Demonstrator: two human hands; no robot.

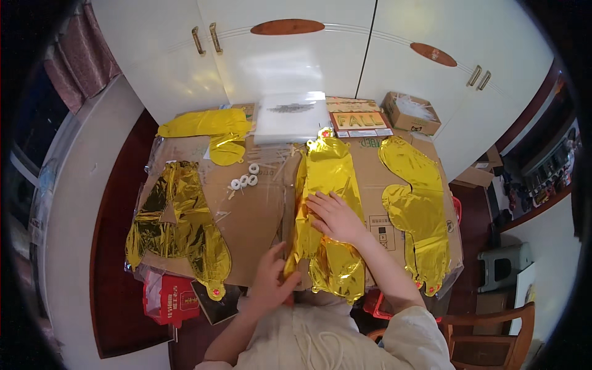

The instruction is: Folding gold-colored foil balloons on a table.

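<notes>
A flat gold foil balloon lies lengthwise in front of me, folded along its left side. My right hand rests on its middle with fingers stretched out and palm down. At the lower left edge, my left hand has thumb and fingers around a raised strip of the foil. Left of it lies a wrinkled gold foil balloon with a triangular hole. Another gold foil balloon, with a bulge on its left side, lies at the right. A bent gold foil balloon is at the far left.
Cardboard covers the table. White ribbon rolls sit left of centre. At the back stand a stack of clear plastic sleeves, a printed card and a small carton. Below are a red box and a wooden chair.
</notes>
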